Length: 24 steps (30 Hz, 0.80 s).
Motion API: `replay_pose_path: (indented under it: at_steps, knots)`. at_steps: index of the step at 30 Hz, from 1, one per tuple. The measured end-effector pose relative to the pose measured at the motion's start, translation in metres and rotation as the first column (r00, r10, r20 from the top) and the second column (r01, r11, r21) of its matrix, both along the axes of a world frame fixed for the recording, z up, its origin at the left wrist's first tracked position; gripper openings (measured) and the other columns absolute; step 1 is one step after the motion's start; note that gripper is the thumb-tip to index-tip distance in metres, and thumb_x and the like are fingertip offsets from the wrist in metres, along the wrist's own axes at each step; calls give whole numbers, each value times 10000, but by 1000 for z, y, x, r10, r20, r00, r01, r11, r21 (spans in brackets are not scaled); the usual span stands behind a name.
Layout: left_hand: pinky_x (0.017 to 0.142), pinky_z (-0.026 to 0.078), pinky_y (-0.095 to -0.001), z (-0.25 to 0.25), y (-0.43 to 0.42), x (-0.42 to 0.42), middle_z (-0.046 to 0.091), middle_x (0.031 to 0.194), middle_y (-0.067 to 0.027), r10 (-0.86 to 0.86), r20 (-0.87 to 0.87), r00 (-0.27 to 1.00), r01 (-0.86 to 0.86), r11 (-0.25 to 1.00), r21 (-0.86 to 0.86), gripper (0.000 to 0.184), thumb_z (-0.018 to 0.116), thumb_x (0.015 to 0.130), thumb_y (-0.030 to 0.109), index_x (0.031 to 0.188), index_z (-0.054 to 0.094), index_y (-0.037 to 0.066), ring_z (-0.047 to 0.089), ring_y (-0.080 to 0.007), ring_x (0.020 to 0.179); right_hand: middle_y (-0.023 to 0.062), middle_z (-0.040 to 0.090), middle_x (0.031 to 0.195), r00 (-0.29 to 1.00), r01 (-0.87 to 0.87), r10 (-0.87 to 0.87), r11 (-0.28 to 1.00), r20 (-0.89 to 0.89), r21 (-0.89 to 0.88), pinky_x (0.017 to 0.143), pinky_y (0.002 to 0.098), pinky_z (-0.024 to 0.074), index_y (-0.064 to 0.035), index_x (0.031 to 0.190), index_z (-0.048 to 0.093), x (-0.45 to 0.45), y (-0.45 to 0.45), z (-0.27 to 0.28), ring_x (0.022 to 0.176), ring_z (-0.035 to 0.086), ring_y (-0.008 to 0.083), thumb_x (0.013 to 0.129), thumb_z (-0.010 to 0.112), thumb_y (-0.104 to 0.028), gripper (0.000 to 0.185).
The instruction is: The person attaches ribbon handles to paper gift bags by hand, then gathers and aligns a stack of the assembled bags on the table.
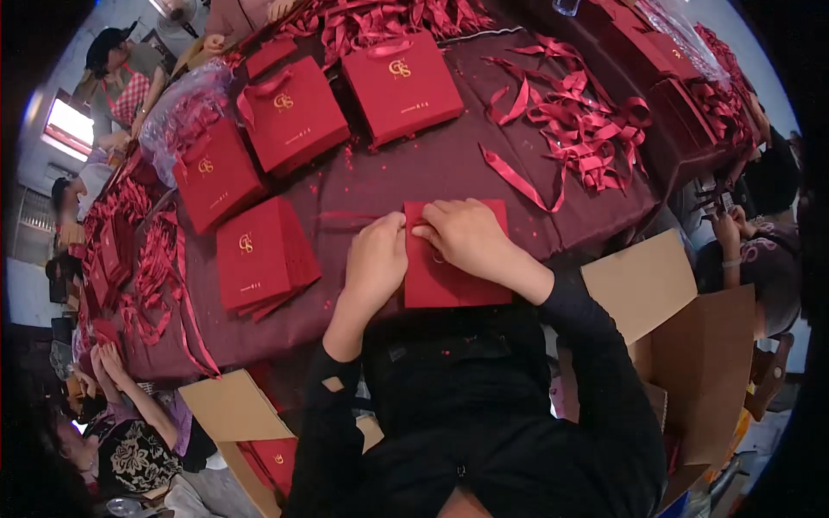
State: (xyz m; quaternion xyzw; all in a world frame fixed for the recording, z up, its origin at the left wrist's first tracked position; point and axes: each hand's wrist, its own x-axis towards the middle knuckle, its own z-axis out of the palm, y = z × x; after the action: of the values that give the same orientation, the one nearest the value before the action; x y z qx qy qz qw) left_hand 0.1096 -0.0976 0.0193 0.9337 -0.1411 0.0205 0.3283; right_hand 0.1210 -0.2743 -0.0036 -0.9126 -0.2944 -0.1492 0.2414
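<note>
A red paper gift bag lies flat at the table's near edge, in front of my body. My left hand is closed at its upper left side, fingertips at the bag's edge. Across the upper part of the bag, my right hand has its fingers curled in a pinch close to the left fingertips. What that pinch holds is hidden. A blurred red ribbon stretches leftward over the cloth from behind my left hand.
Stacked red bags stand left of my hands, with more bags farther back. Loose ribbons are heaped at right. Open cardboard boxes flank me below the table edge. Other people are around the table.
</note>
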Motion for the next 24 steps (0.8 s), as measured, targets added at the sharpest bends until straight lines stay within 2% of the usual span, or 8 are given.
replay_pose_path:
  at_steps: [5, 7, 13, 16, 20, 22, 23, 24]
  knots:
    - [744, 475, -504, -7, -4, -6, 653, 905, -185, 71, 52, 996, -70, 997, -7, 106, 524, 890, 87, 929, 589, 13, 615, -402, 886, 127, 577, 758, 996, -60, 65, 995, -61, 75, 636, 448, 459, -43, 810, 563, 3, -5, 4, 724, 599, 345, 859, 656, -233, 217]
    - [725, 480, -492, -4, -6, -9, 657, 905, -165, 104, 100, 989, -110, 992, 56, 107, 541, 890, 99, 934, 601, 22, 613, -388, 877, 136, 569, 764, 990, -97, 108, 989, -91, 115, 642, 453, 463, -26, 828, 574, 4, -8, 2, 734, 594, 354, 847, 674, -221, 220]
    - [711, 485, -478, 1, -1, -11, 660, 907, -155, 79, 176, 981, -113, 975, 191, 109, 560, 893, 114, 947, 608, 32, 618, -375, 867, 139, 598, 817, 966, -133, 143, 989, -217, 60, 687, 462, 492, -28, 852, 609, 4, -10, 11, 784, 625, 352, 839, 678, -269, 250]
    - [707, 491, -477, 3, 5, -8, 661, 903, -161, 75, 76, 994, -83, 989, 119, 102, 561, 896, 107, 949, 612, 37, 630, -380, 853, 147, 594, 815, 965, -144, 159, 986, -207, 86, 685, 463, 490, -24, 836, 608, 3, -9, 10, 784, 623, 355, 830, 687, -266, 256]
    - [685, 491, -474, 2, 12, -7, 658, 862, -174, 39, 79, 996, -47, 994, 94, 90, 555, 898, 90, 935, 617, 36, 640, -377, 802, 152, 592, 814, 957, -171, 191, 979, -217, 108, 681, 465, 489, -19, 821, 607, 5, -10, 7, 778, 622, 356, 825, 691, -268, 262]
    - [663, 490, -462, 1, 31, 0, 653, 835, -174, 137, 83, 987, -146, 983, 112, 87, 554, 896, 80, 933, 616, 31, 644, -364, 766, 153, 592, 814, 959, -180, 193, 980, -208, 79, 678, 465, 487, -18, 815, 610, 5, -12, 5, 776, 620, 361, 824, 689, -270, 264]
    - [628, 492, -399, 5, 47, 3, 640, 747, -158, 240, 68, 968, -246, 966, 84, 105, 540, 919, 72, 956, 626, 22, 655, -312, 690, 153, 592, 814, 959, -175, 191, 980, -210, 89, 678, 465, 487, -18, 815, 610, 4, -12, 4, 776, 620, 361, 824, 689, -270, 264]
    - [637, 489, -420, 11, 58, 1, 645, 779, -160, 260, 106, 960, -272, 955, 120, 92, 548, 910, 73, 952, 611, 21, 650, -332, 715, 152, 577, 809, 959, -168, 184, 982, -214, 90, 678, 460, 473, -12, 813, 598, 3, -12, 5, 780, 605, 359, 834, 685, -245, 250]
